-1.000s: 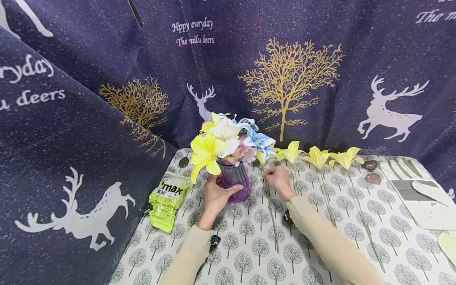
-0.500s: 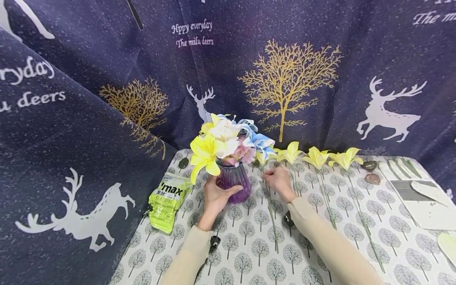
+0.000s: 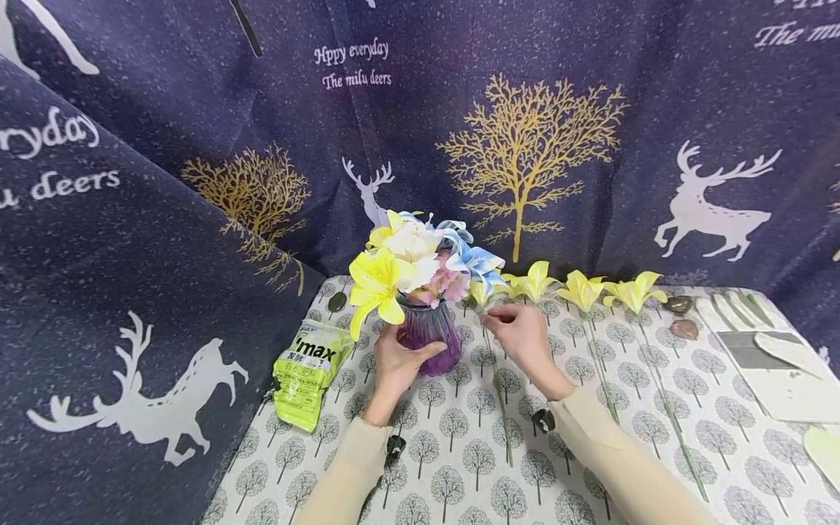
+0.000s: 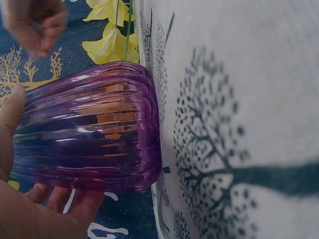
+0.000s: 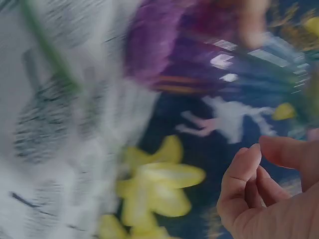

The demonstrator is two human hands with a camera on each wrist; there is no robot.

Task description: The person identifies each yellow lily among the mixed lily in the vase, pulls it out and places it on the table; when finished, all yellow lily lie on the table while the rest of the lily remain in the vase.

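My left hand (image 3: 399,364) grips a ribbed purple glass vase (image 3: 429,346) from its left side, thumb across the front. The vase (image 4: 94,129) stands on the patterned cloth. It bears yellow lilies (image 3: 377,277), a white flower (image 3: 416,251), a pink flower (image 3: 449,281) and blue lilies (image 3: 475,262). Right of the vase, my right hand (image 3: 525,339) hovers near a loose yellow lily (image 3: 484,290) lying on the table. Its thumb and forefinger tips meet in the right wrist view, where the hand (image 5: 269,189) is apart from the lily blooms (image 5: 154,181) and no held thing shows.
Several long-stemmed yellow lilies (image 3: 633,292) lie in a row to the right. Two stones (image 3: 685,329) and flat white-and-grey pieces (image 3: 781,354) sit at the far right. A green bag (image 3: 310,375) stands left of the vase. A dark printed curtain (image 3: 407,117) rises behind the table.
My right hand has risen a little, its wrist and sleeve shifting right and toward me while the fingertips stay near the same spot. The left hand and vase have hardly moved.
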